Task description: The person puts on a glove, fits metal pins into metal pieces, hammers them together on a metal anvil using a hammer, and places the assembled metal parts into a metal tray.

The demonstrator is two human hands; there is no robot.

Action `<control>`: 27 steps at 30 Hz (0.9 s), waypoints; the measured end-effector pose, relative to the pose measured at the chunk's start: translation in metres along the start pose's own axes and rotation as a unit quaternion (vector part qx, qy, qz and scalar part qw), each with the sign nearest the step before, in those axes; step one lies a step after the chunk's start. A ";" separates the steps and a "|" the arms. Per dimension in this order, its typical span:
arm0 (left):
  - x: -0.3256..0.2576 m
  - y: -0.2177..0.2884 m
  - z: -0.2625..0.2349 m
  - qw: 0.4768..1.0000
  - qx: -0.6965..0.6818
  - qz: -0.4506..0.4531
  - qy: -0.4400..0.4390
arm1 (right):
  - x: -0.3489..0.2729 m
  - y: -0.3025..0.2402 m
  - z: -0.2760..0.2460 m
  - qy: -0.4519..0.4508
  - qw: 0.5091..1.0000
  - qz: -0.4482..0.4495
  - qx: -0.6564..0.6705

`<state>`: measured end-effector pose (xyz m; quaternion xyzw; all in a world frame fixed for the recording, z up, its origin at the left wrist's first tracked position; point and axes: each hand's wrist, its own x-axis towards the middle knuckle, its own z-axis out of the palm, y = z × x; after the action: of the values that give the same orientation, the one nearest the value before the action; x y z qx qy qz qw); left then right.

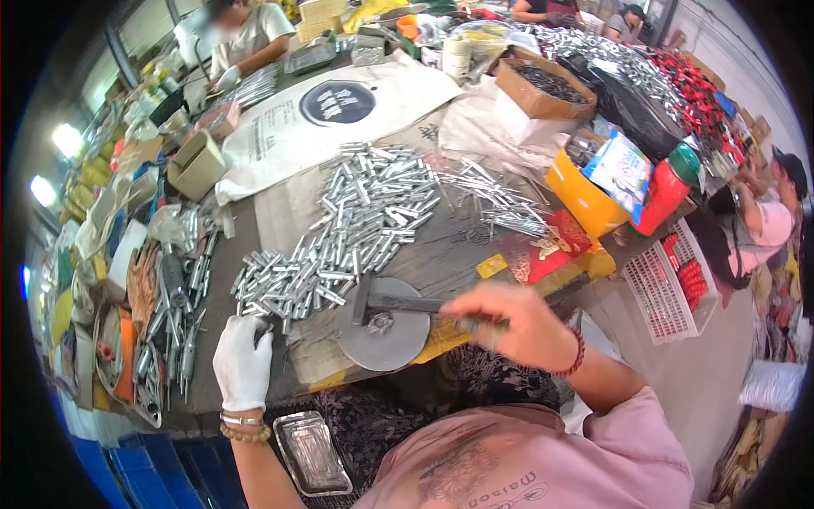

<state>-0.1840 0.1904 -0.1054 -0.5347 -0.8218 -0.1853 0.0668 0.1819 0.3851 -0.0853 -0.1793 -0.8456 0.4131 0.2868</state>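
Observation:
My right hand (519,327), bare with a red bead bracelet, grips the handle of a dark hammer (398,303). The hammer's head hovers over a round grey metal disc (383,339) at the table's front edge, where a small metal part lies. My left hand (242,363) wears a white glove and rests on the table left of the disc, fingers curled near the end of a large heap of short silver metal tubes (356,225). Whether it holds a tube is hidden.
Thin metal pins (500,204) lie right of the heap. A yellow bin (583,199), red bottle (663,193), cardboard boxes (543,89), a white sack (326,114) and assembled parts (174,327) crowd the table. A foil tray (312,454) sits on my lap. Other people work at the far and right sides.

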 end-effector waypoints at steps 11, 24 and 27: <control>0.000 0.009 0.005 0.999 0.020 0.023 0.022 | 0.026 0.088 -0.061 0.088 0.884 0.059 -0.455; -0.034 0.112 0.020 0.821 -0.534 -0.188 -0.076 | 0.022 0.013 0.012 0.014 0.965 -0.094 -0.245; -0.038 0.111 0.025 0.941 -0.336 -0.034 -0.023 | 0.017 0.009 0.037 -0.029 0.969 -0.139 -0.202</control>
<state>-0.0651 0.2074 -0.1147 -0.5023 -0.7305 -0.4402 -0.1423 0.1463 0.3776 -0.1048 -0.1016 -0.9361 0.1949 0.2745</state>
